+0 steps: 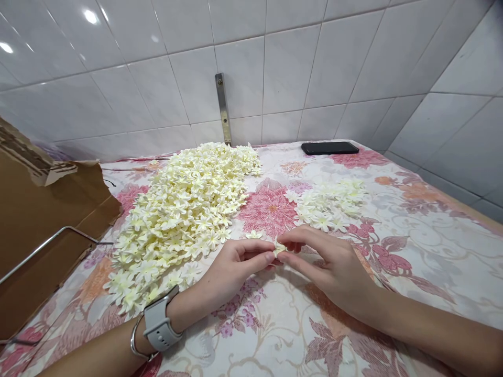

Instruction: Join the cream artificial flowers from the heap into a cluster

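Observation:
A small pale flower [279,248] is pinched between the fingertips of both hands, above the middle of the table. My left hand [239,260], with a watch and a bracelet on its wrist, grips it from the left. From the right, my right hand [328,262] holds it between thumb and forefinger. Just beyond my left fingers a single loose flower [255,234] lies on the cloth. To the left spreads a large heap of creamy white flowers [188,204]. A smaller, whiter pile of flowers [330,203] sits behind my right hand.
A floral tablecloth [271,340] covers the table. Far back on the right lies a black phone [330,148]. At the left stands a torn cardboard box [51,209] beside a bent metal rod [43,250]. A metal bracket [222,107] is fixed to the tiled wall [239,63].

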The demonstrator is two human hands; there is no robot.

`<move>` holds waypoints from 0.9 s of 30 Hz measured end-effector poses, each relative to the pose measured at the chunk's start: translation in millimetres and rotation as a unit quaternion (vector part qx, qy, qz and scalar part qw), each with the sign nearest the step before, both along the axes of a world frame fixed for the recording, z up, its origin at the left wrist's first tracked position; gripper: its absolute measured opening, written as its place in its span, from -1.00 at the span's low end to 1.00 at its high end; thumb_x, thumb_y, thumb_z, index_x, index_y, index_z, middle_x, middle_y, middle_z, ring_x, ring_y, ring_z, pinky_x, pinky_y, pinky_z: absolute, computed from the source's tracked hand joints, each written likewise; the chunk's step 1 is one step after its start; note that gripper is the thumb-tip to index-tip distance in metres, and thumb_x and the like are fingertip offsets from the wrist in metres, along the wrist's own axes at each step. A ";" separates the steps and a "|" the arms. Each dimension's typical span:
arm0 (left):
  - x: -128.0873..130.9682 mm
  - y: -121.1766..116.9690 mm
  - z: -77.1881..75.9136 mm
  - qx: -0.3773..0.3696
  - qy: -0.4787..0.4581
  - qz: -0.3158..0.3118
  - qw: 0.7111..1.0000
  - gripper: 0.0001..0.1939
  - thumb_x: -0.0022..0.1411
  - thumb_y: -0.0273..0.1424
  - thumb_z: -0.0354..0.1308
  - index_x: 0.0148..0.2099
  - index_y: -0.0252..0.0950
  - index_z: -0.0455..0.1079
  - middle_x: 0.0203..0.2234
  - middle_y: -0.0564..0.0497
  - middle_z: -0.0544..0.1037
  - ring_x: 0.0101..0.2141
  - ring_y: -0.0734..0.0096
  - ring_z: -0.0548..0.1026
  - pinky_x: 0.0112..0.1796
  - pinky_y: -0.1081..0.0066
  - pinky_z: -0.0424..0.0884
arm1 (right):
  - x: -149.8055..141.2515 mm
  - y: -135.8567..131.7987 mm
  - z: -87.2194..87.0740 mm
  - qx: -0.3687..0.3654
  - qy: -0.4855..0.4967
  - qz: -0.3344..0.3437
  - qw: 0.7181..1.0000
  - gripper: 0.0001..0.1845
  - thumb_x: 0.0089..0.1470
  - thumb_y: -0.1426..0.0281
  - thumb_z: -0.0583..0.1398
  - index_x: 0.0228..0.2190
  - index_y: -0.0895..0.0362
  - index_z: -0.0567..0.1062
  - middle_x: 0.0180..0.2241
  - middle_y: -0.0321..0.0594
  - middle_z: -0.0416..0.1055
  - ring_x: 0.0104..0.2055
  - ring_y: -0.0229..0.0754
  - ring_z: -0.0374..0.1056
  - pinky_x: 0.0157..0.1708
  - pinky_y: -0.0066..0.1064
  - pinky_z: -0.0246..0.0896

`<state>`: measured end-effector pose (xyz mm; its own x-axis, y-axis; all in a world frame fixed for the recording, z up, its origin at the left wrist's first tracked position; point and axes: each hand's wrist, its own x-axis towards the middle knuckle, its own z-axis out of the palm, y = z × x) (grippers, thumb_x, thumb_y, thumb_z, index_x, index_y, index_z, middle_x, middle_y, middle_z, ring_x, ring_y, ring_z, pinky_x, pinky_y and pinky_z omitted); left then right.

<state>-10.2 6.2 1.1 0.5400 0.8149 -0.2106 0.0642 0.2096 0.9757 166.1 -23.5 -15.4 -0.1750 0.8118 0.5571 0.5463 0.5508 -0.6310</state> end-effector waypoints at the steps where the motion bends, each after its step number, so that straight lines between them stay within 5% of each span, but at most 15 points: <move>1: -0.1 0.0 -0.1 -0.001 0.000 -0.004 1.000 -0.84 0.09 -0.39 0.22 -0.27 -0.29 0.58 -0.39 -0.02 0.60 -0.32 0.36 0.48 -0.28 0.48 0.33 | 0.1 0.0 0.0 -0.005 0.003 0.003 1.000 -0.95 0.07 0.46 0.17 -0.38 0.11 0.46 -0.43 -0.23 0.51 -0.42 -0.19 0.41 -0.44 -0.39 0.31; 11: -1.2 0.9 -1.5 0.019 0.017 0.015 1.000 -0.87 0.03 -0.41 0.27 -0.32 -0.28 0.59 -0.40 -0.01 0.62 -0.39 0.40 0.48 -0.35 0.49 0.32 | 1.3 -1.6 -0.8 -0.002 0.021 0.034 0.999 -0.85 0.07 0.56 0.12 -0.42 0.10 0.44 -0.49 -0.29 0.50 -0.46 -0.25 0.42 -0.46 -0.47 0.31; 19: -2.2 0.1 -2.3 0.018 0.019 0.021 0.999 -0.91 0.01 -0.43 0.27 -0.40 -0.31 0.60 -0.53 0.01 0.60 -0.50 0.45 0.45 -0.42 0.50 0.32 | 2.5 -1.9 1.3 -0.053 0.037 0.048 0.997 -0.97 0.00 0.45 0.25 -0.44 0.11 0.46 -0.50 -0.30 0.50 -0.46 -0.25 0.42 -0.43 -0.47 0.34; 27: -1.2 1.6 -2.6 0.006 0.015 0.033 0.999 -0.85 0.01 -0.41 0.28 -0.31 -0.31 0.59 -0.38 -0.04 0.63 -0.33 0.34 0.52 -0.27 0.45 0.37 | 1.4 -0.6 0.6 -0.053 0.062 0.032 0.996 -0.87 0.06 0.51 0.16 -0.41 0.10 0.50 -0.41 -0.26 0.54 -0.38 -0.22 0.46 -0.38 -0.46 0.38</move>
